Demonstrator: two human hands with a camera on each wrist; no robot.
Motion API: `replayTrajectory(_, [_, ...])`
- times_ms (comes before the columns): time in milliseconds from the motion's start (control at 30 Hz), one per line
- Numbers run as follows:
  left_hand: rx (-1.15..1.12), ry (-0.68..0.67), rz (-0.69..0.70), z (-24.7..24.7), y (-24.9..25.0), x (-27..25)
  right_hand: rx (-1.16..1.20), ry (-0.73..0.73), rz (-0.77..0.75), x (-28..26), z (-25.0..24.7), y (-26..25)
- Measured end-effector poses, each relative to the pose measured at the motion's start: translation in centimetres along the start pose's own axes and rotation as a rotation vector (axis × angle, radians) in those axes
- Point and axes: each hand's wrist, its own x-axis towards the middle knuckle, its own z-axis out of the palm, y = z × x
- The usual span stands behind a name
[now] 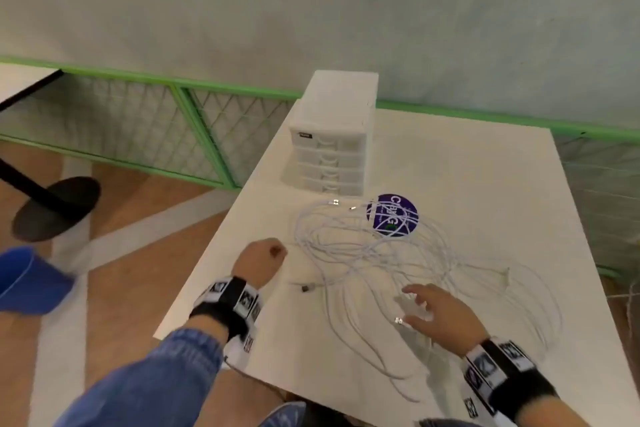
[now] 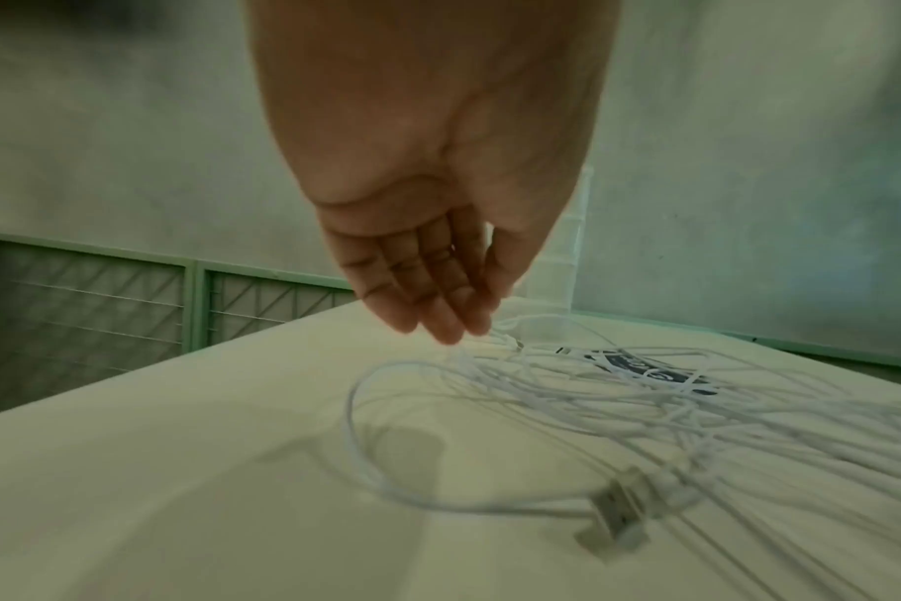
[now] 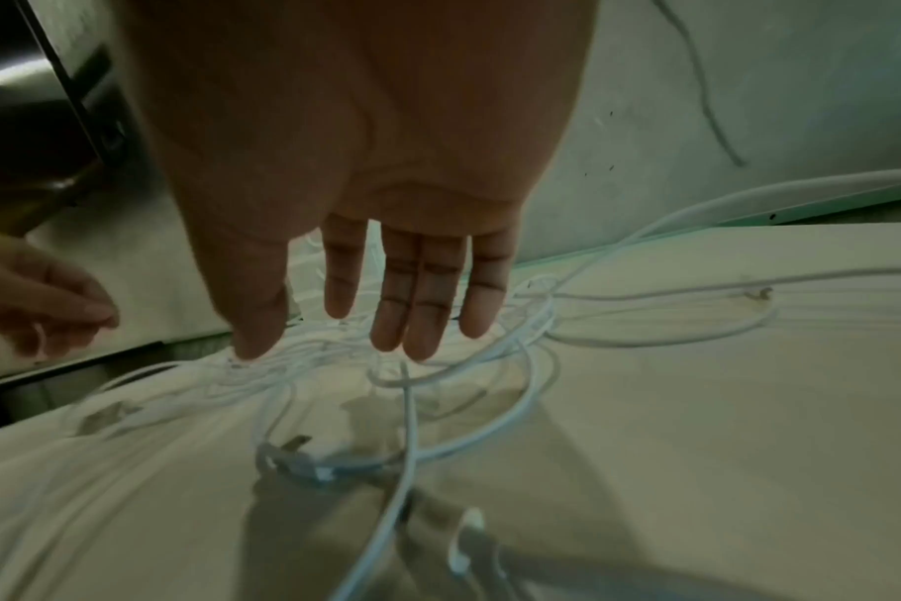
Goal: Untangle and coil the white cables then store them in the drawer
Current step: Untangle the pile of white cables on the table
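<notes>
A loose tangle of white cables point(image 1: 374, 250) sprawls over the middle of the white table point(image 1: 467, 163). Their plugs lie scattered, one USB plug point(image 1: 306, 287) at the near left. My left hand point(image 1: 266, 255) hovers at the tangle's left edge; in the left wrist view its fingers point(image 2: 438, 321) hang straight just above the cables point(image 2: 592, 406) and hold nothing. My right hand point(image 1: 419, 305) is spread over the tangle's near side, its fingers point(image 3: 417, 325) straight and just above the strands point(image 3: 489, 366). A small white drawer unit point(image 1: 330, 152) stands behind the cables with all its drawers closed.
A round purple sticker point(image 1: 392, 215) lies on the table under the far cables. The table's left edge runs just left of my left hand. A green mesh fence point(image 1: 194, 135) lines the wall. Another table's black foot point(image 1: 55, 208) stands on the floor at left.
</notes>
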Motion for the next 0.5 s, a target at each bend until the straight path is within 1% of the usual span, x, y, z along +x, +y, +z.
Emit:
replayTrajectory(133, [-0.075, 0.021, 0.047, 0.0, 1.2, 4.4, -0.156, -0.187, 0.112, 1.7, 0.6, -0.8])
replayTrajectory(200, [-0.083, 0.035, 0.078, 0.2, 1.7, 6.3, -0.195, -0.244, 0.171, 2.1, 0.9, -1.1])
replayTrajectory(233, [-0.095, 0.057, 0.087, 0.1, 2.0, 6.9, -0.196, -0.247, 0.192, 2.1, 0.7, -1.1])
replayTrajectory(300, [-0.104, 0.057, 0.121, 0.0, 2.5, 9.0, -0.159, -0.249, 0.252, 2.4, 0.8, -1.2])
replayTrajectory(400, [-0.062, 0.004, 0.205, 0.2, 3.7, 11.5, -0.064, -0.249, 0.34, 2.9, 0.8, -1.2])
replayTrajectory(500, [0.003, -0.033, 0.282, 0.6, 5.0, 13.5, -0.016, -0.238, 0.378, 3.4, 0.8, -1.1])
